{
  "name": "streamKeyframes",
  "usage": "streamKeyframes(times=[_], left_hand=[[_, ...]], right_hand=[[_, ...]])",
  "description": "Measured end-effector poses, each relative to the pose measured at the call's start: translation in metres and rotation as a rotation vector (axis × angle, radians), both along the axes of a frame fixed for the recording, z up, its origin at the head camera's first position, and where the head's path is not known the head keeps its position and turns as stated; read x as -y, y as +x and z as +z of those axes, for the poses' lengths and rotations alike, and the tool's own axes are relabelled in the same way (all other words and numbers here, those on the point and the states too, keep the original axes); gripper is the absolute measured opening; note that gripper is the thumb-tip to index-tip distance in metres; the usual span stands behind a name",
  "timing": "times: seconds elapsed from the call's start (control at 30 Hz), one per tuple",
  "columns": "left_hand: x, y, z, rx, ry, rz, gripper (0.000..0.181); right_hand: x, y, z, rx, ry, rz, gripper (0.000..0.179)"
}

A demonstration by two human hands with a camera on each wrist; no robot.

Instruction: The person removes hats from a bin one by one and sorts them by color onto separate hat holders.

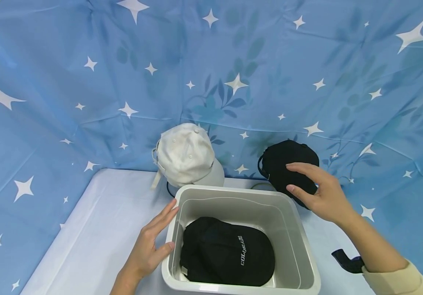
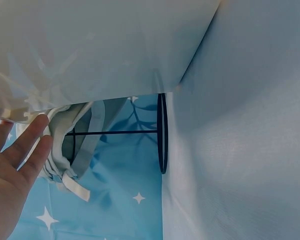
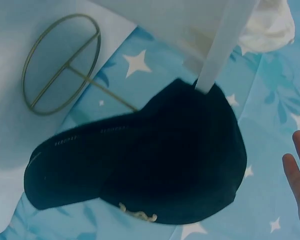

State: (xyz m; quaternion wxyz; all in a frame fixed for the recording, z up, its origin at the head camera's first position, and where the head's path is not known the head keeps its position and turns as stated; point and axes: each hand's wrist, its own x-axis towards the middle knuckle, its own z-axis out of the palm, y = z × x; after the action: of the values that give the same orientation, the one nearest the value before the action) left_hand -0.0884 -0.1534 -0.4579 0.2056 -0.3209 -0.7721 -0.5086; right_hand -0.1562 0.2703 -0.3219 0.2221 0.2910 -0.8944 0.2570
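Note:
A light grey plastic bin (image 1: 233, 191) stands on the white table. Inside it lies a black cap (image 1: 215, 256) lettered "COLORADO". My left hand (image 1: 146, 239) touches the bin's left rim with straight fingers, thumb lower on the same side. Behind the bin, a second black cap (image 1: 279, 162) hangs on a wire stand (image 3: 67, 65). My right hand (image 1: 326, 196) is beside this cap, thumb and fingers spread. A gap shows between that hand and the cap in the right wrist view. A white cap (image 1: 185, 153) sits on another stand (image 2: 162, 135) at the back left.
A blue curtain (image 1: 211, 49) with white stars hangs behind and to the left of the table (image 1: 97, 229). Both cap stands are close to the curtain, at the table's far edge. A black strap (image 1: 348, 262) is on my right wrist.

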Motion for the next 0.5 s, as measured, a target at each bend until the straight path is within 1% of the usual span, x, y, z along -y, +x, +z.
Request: streamKeyframes(times=[0.13,0.27,0.4,0.5], left_hand=[[0.0,0.0,-0.001,0.001,0.0,0.003,0.069],[0.001,-0.001,-0.002,-0.002,0.003,0.003,0.069],[0.0,0.0,0.0,-0.001,0.006,-0.005,0.068],[0.0,0.0,0.002,0.001,0.008,-0.011,0.067]], right_hand=[[0.01,0.003,-0.003,0.028,0.018,0.02,0.056],[0.02,0.006,-0.008,0.03,0.04,0.042,0.055],[0.029,0.009,-0.012,0.028,0.056,0.067,0.055],[0.035,0.009,-0.015,-0.005,0.039,0.121,0.057]])
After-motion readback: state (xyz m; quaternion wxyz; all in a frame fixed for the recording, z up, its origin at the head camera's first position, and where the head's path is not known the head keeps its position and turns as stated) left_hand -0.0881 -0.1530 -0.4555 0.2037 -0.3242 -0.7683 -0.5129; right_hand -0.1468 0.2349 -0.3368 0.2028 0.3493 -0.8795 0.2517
